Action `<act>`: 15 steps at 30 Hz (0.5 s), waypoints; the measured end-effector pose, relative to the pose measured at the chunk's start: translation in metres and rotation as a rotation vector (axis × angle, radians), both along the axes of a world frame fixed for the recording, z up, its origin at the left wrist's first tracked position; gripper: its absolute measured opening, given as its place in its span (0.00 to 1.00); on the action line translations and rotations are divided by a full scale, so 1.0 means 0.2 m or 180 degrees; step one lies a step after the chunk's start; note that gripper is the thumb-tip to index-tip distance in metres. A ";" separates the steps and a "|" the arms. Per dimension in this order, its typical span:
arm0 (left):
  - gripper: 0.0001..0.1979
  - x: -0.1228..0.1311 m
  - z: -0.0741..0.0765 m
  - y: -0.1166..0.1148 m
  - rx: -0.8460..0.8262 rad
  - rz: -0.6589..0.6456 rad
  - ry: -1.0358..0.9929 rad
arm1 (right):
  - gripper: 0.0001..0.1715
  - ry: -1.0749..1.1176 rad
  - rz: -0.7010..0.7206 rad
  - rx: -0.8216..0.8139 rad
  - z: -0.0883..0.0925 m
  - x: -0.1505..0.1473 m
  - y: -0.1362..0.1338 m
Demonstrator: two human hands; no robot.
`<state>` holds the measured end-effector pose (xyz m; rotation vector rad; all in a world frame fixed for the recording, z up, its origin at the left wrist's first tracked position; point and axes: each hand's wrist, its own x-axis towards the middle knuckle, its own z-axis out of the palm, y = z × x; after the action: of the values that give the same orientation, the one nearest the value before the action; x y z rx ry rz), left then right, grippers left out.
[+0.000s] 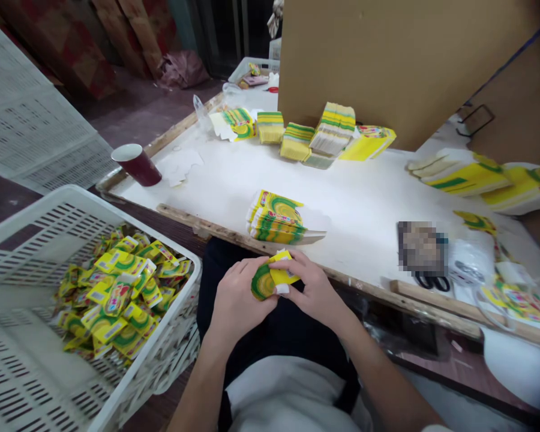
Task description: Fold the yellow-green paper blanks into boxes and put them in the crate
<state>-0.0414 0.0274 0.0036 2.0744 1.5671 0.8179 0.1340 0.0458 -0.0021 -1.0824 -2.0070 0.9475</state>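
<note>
Both hands meet over my lap, just in front of the table edge. My left hand and my right hand are closed together on one small yellow-and-green packet, fingers pinching its edges. Just beyond them, a short stack of flat yellow-green packets lies on the white tabletop. To my left stands a white slotted crate with a heap of folded packets inside.
Several more packet stacks line the back of the table against a large cardboard sheet. A dark red cup stands at the left corner. Black scissors and more flat packets lie at the right.
</note>
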 end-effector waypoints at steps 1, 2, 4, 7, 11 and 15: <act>0.25 0.00 0.00 0.00 0.0015 -0.0003 0.0002 | 0.18 0.0043 -0.0039 -0.0006 0.00 -0.01 0.00; 0.24 0.00 0.01 0.00 0.0031 -0.0004 0.0006 | 0.17 0.0095 -0.0089 -0.0016 0.00 -0.01 -0.01; 0.24 0.01 0.02 0.00 0.0047 -0.0032 0.0014 | 0.15 0.0195 -0.0232 -0.0035 0.00 -0.03 -0.01; 0.23 0.04 0.03 -0.01 0.0025 -0.0118 -0.0006 | 0.08 0.0280 -0.0534 0.0033 -0.01 -0.04 -0.01; 0.23 0.06 0.03 -0.02 0.0008 -0.0164 -0.0016 | 0.05 0.0254 -0.0676 0.0152 -0.02 -0.03 0.01; 0.24 0.05 0.03 -0.01 -0.0021 -0.0163 -0.0082 | 0.08 0.0164 -0.0451 0.0170 -0.02 -0.02 0.01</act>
<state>-0.0311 0.0246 0.0087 2.0822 1.4950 0.8167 0.1308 0.0481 -0.0054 -1.1428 -1.8766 0.8355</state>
